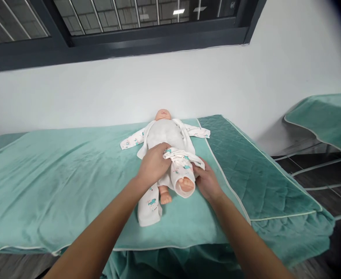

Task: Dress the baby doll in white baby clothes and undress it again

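A baby doll lies on its back, its head toward the wall. It wears an open-fronted printed baby top with both arms in the sleeves and a plain white layer across its belly. White printed baby pants are bunched over its lower body. One doll foot shows at the cuff of the right pant leg. The other foot is bare, beside a flat pant leg. My left hand is closed on the bunched top of the pants. My right hand pinches their right edge.
A light green sheet covers the bed under the doll. Darker quilted bedding shows at the right. The white wall and a barred window stand behind. Another green-covered surface with metal rails is at far right.
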A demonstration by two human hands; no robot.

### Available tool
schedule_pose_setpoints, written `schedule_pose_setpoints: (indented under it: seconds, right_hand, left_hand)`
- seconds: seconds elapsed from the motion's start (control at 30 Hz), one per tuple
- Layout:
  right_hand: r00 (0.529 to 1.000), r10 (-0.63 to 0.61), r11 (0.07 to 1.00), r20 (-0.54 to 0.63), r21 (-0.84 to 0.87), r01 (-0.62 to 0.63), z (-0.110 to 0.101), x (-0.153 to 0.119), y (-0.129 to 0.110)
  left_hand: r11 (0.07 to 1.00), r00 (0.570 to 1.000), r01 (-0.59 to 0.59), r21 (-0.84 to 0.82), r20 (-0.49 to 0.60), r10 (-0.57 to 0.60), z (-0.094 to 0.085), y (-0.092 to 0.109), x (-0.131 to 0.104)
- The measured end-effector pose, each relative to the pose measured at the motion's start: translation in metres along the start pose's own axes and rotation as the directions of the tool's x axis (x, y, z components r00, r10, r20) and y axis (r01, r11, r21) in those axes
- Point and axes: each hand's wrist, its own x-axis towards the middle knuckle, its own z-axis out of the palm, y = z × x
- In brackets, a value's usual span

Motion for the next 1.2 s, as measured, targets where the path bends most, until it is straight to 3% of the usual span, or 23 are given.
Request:
schedule_pose_setpoints:
  seconds: [0.13, 0.23, 0.3, 0.37, 0.47, 0.53, 0.63, 0.7, 0.77, 0.83, 0.9, 1.0, 1.13, 1.2]
  right_hand:
    - [0.997, -0.049, 0.997, -0.065, -0.057, 0.046, 0.003, 0.002, 0.004]
    - [0.985, -0.134, 0.974, -0.106, -0.196, 0.111, 0.006, 0.009, 0.002]
    - [0.972, -0.204, 0.924, -0.116, -0.352, 0.151, 0.008, 0.017, -0.003]
    - [0.966, -0.241, 0.853, -0.096, -0.496, 0.164, 0.008, 0.028, -0.007]
    - [0.974, -0.225, 0.772, -0.029, -0.615, 0.16, 0.005, 0.041, -0.01]
    - [0.978, -0.209, 0.742, 0.026, -0.646, 0.176, 0.002, 0.043, -0.011]
    - [0.944, -0.256, 0.638, 0.205, -0.698, 0.325, 0.005, 0.035, -0.019]
    - [0.89, -0.264, 0.543, 0.372, -0.705, 0.456, 0.016, 0.029, -0.033]
    - [0.862, -0.187, 0.497, 0.471, -0.711, 0.497, 0.033, 0.033, -0.05]
    - [0.856, -0.019, 0.487, 0.517, -0.743, 0.459, 0.054, 0.048, -0.066]
    - [0.812, 0.145, 0.489, 0.565, -0.754, 0.438, 0.07, 0.069, -0.076]
    - [0.771, 0.236, 0.55, 0.592, -0.735, 0.396, 0.079, 0.095, -0.073]
    - [0.849, 0.23, 0.697, 0.475, -0.689, 0.197, 0.065, 0.099, -0.052]
    - [0.863, 0.253, 0.791, 0.438, -0.607, 0.076, 0.059, 0.096, -0.043]
  left_hand:
    - [1.0, 0.995, -0.006, 0.028, -0.095, 0.009, 0.01, -0.012, 0.015]
    - [1.0, 0.993, 0.006, -0.018, -0.118, -0.009, 0.013, -0.02, 0.022]
    - [0.988, 0.997, 0.05, -0.146, -0.054, -0.059, 0.009, -0.023, 0.023]
    - [0.936, 0.991, 0.117, -0.333, 0.104, -0.087, 0.0, -0.026, 0.021]
    - [0.816, 0.931, 0.227, -0.532, 0.365, -0.021, -0.018, -0.033, 0.015]
    - [0.759, 0.891, 0.293, -0.581, 0.455, 0.004, -0.027, -0.039, 0.011]
    - [0.69, 0.885, 0.356, -0.631, 0.464, -0.033, -0.03, -0.048, 0.007]
    - [0.663, 0.912, 0.338, -0.668, 0.407, -0.054, -0.025, -0.05, 0.008]
    - [0.665, 0.941, 0.29, -0.688, 0.331, -0.068, -0.019, -0.049, 0.013]
    - [0.676, 0.962, 0.245, -0.695, 0.262, -0.08, -0.014, -0.044, 0.022]
    - [0.672, 0.974, 0.215, -0.709, 0.209, -0.092, -0.009, -0.04, 0.03]
    - [0.635, 0.981, 0.195, -0.748, 0.159, -0.115, -0.004, -0.039, 0.037]
    - [0.669, 0.97, 0.24, -0.703, 0.193, -0.146, 0.0, -0.049, 0.033]
    - [0.684, 0.963, 0.255, -0.684, 0.241, -0.118, 0.001, -0.055, 0.029]
